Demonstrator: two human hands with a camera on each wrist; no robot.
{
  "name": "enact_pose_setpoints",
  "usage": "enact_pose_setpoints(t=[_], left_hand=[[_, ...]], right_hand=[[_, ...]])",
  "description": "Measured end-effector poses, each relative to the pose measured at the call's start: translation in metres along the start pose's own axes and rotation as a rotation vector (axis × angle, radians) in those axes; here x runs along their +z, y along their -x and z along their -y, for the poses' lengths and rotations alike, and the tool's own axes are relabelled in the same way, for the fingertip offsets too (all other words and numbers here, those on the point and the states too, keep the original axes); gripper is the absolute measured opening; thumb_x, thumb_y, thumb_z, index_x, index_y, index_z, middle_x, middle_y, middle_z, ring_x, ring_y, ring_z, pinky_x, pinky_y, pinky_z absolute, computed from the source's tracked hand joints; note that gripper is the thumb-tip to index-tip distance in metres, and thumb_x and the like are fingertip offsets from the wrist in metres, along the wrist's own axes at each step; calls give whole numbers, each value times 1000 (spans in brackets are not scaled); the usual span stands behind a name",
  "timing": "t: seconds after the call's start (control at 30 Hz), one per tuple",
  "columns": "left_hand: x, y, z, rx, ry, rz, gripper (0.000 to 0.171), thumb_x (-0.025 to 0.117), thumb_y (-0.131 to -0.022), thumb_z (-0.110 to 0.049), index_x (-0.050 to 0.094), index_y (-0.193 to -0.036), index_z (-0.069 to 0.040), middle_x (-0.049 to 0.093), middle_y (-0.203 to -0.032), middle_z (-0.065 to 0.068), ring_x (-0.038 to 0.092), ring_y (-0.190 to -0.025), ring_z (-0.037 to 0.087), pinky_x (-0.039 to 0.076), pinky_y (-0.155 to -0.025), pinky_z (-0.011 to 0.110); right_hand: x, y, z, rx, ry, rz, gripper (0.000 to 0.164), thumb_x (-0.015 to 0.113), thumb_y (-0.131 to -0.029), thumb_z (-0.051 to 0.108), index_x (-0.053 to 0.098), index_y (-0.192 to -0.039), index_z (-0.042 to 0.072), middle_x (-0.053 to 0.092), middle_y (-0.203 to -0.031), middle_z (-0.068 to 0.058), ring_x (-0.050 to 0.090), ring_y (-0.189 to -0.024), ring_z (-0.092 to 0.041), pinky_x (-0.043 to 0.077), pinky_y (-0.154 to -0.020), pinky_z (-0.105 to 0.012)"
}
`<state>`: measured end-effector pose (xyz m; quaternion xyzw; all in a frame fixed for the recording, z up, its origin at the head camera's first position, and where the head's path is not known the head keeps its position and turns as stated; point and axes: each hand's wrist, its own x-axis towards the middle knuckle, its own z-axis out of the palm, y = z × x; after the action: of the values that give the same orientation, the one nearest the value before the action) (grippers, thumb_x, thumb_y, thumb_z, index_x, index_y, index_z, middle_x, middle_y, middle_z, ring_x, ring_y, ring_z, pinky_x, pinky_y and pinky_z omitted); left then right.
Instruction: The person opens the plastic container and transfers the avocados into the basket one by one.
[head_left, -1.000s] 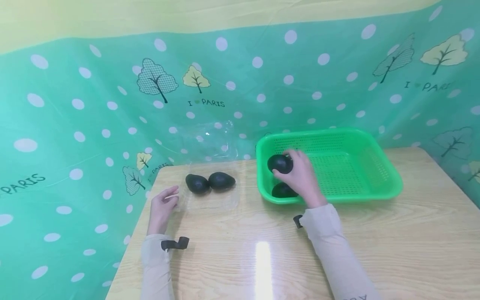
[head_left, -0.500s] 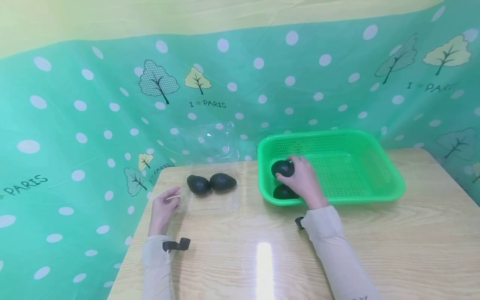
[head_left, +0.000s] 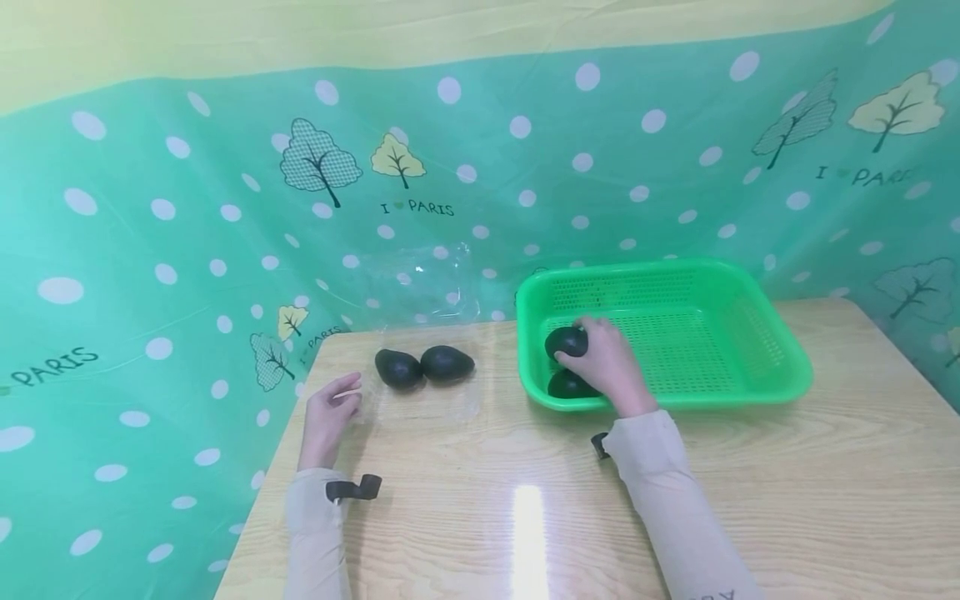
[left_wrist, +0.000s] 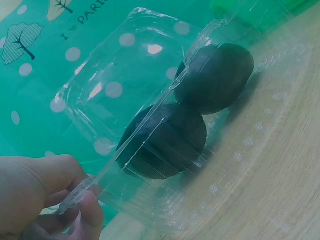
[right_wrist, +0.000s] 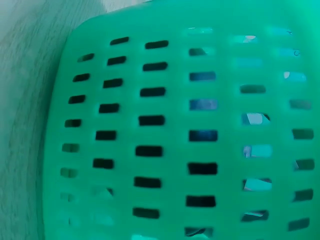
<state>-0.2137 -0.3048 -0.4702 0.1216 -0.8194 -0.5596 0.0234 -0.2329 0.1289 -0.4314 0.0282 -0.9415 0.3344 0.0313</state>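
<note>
My right hand point(head_left: 606, 358) reaches into the left end of a green plastic basket point(head_left: 780, 367) and grips a dark avocado point(head_left: 564, 342). Just in front of it, a second avocado point(head_left: 570, 385) lies in the basket, partly hidden by the hand. On the left, a clear plastic clamshell box point(left_wrist: 145, 65) stands with its lid raised; two more avocados point(head_left: 447, 364) sit side by side in it. The thumb and fingers of my left hand point(left_wrist: 55, 195) pinch the box's edge at its left side. In the right wrist view the basket's slotted wall point(right_wrist: 170, 135) hides the right hand.
Both the box and the basket stand on a light wooden table point(head_left: 450, 500). Behind them hangs a green dotted cloth point(head_left: 517, 167) printed with trees, which also runs along the left side.
My right hand has lowered the avocado slightly into the basket, close against the one lying there. The left hand stays at the box's edge.
</note>
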Motion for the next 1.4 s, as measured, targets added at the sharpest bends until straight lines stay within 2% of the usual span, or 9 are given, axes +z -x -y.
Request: enact_pose_setpoints(t=[0.17,0.3,0.53,0.87,1.17,1.4], left_hand=[[1,0,0,-11,0,2,47,54,-94,-3,54,-140,-5,55,-138,16,60,-110,24,57,-82,24],[1,-1,0,-9,-2,1,47,54,-94,-3,54,-140,-5,55,-138,17,61,-108,21,57,-81,22],[1,0,-1,0,-12,-4,47,54,-93,-3,54,-140,-4,56,-137,17,61,-108,19,56,-79,18],[1,1,0,-13,-4,-2,48,54,-93,-3,54,-140,-5,56,-138,16,58,-116,27,56,-84,19],[0,0,1,-7,-8,-1,48,53,-93,-3,54,-141,-5,56,-138,15,58,-116,28,54,-80,14],[-1,0,1,-1,-4,4,48,53,-93,-3,53,-141,-4,56,-137,16,59,-114,26,54,-79,15]], right_hand=[[-1,0,-1,-1,15,10,63,74,-87,33,51,-136,0,51,-136,-28,50,-124,-47,46,-100,-62],[-1,0,-1,-21,38,18,62,72,-89,31,51,-137,-3,53,-135,-28,51,-123,-46,46,-101,-60],[2,-1,-1,-73,65,20,42,66,-94,19,58,-129,-3,59,-125,-28,57,-115,-44,50,-95,-57],[2,1,0,-52,63,55,41,65,-94,17,58,-129,-2,57,-126,-28,56,-115,-44,50,-96,-57],[2,1,5,-71,39,13,40,65,-95,19,59,-129,0,58,-130,-23,55,-119,-41,49,-99,-57],[5,1,19,-100,-15,-88,34,67,-92,18,63,-123,4,62,-124,-17,58,-115,-35,51,-98,-51]])
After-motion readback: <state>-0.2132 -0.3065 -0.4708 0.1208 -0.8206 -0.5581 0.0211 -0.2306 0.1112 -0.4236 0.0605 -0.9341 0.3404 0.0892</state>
